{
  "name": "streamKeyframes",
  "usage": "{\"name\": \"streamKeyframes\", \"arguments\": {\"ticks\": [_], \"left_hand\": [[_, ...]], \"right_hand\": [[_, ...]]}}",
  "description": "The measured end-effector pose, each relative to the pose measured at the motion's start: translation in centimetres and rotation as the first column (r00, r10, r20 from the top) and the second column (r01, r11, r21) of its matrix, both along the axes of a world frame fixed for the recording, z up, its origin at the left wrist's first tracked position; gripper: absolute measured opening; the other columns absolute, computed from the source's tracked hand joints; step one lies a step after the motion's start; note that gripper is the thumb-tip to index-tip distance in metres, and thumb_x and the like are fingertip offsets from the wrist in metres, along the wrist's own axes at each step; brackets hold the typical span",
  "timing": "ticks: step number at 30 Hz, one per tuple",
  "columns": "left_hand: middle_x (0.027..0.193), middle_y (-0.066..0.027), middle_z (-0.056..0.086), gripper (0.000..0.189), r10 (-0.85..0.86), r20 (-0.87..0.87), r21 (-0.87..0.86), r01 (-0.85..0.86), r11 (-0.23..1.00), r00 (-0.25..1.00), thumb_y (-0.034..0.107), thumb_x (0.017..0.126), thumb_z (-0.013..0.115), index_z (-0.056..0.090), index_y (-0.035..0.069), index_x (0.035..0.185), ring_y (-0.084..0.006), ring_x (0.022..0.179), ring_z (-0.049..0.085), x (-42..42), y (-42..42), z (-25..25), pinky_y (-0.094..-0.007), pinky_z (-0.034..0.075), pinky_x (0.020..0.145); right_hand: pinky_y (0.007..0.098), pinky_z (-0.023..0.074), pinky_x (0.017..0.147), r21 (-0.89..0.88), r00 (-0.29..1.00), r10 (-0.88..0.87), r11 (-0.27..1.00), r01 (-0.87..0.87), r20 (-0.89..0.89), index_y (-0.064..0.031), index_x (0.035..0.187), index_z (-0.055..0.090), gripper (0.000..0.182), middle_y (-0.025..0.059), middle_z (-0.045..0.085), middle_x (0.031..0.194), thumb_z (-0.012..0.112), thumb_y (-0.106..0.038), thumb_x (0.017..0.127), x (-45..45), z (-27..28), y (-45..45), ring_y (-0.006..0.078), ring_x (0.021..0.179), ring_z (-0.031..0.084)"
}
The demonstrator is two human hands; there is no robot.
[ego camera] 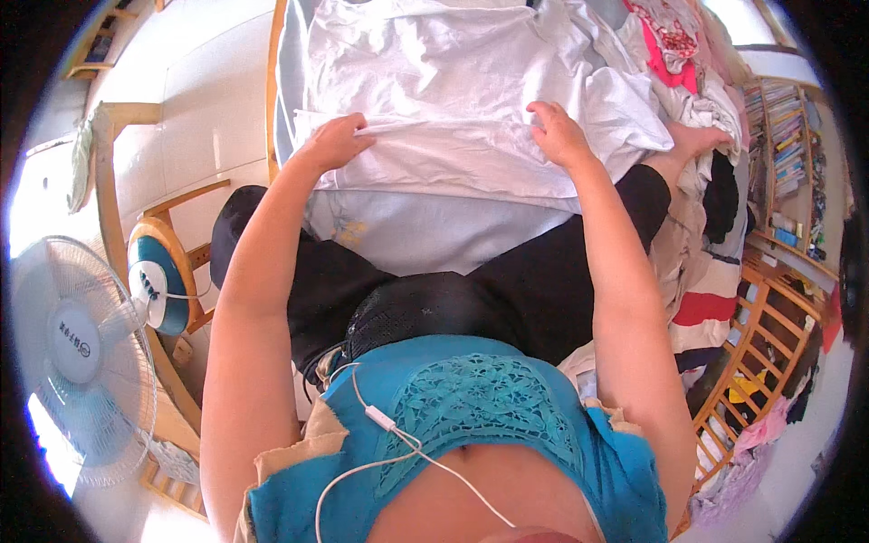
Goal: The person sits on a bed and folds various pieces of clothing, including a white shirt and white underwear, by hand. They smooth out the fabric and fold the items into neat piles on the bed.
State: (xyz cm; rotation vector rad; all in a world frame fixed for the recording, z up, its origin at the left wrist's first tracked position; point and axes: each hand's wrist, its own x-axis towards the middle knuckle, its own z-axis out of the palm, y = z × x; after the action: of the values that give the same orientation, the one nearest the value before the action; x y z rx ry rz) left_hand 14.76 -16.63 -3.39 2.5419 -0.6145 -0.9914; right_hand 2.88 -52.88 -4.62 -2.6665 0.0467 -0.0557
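A white cloth garment (448, 75) lies spread over the light patterned bed sheet (421, 227) in front of me. At its left edge, my left hand (341, 141) pinches a fold of the fabric between thumb and fingers. My right hand (558, 134) rests at the garment's right part, thumb and index finger apart, and whether it grips any cloth cannot be made out. A crease runs across the garment between both hands. The nearer edge of the white cloth lies just beyond my black-trousered legs.
Rumpled clothes (706, 108), some pink and red, are heaped at the right beside a bare foot (696, 139). Further right stand a shelf of books (787, 149) and a slatted wooden rail (753, 346). An electric fan (78, 339) stands at the left, near a wooden frame (108, 190).
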Motion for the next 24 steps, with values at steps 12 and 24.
{"name": "streamKeyframes", "arguments": {"ticks": [12,24], "left_hand": [[0.101,-0.0124,0.061,0.042,0.321,-0.361,-0.11,-0.382,0.918,0.876,0.02,0.076,0.07,0.056,0.0,0.111,-0.0208,0.09,0.057,1.3,4.3,-2.6,-0.0322,0.045,0.076],[0.106,-0.0187,0.058,0.054,0.301,0.098,0.031,-0.305,0.952,0.949,0.026,0.073,0.069,0.049,0.004,0.118,-0.0312,0.096,0.058,0.4,6.2,-4.4,-0.0397,0.046,0.083]], "right_hand": [[0.0431,0.0457,0.08,-0.388,0.885,-0.053,0.91,-0.148,-0.462,-0.0089,0.103,0.054,0.023,0.0123,0.054,0.102,0.053,-0.01,0.08,-10.7,2.3,-1.9,0.0335,0.097,0.055],[0.0452,0.0482,0.075,-0.469,0.839,-0.181,0.878,-0.098,-0.513,-0.0058,0.099,0.055,0.018,0.019,0.056,0.097,0.049,-0.012,0.083,-12.5,1.4,-2.5,0.0367,0.088,0.059]]}}
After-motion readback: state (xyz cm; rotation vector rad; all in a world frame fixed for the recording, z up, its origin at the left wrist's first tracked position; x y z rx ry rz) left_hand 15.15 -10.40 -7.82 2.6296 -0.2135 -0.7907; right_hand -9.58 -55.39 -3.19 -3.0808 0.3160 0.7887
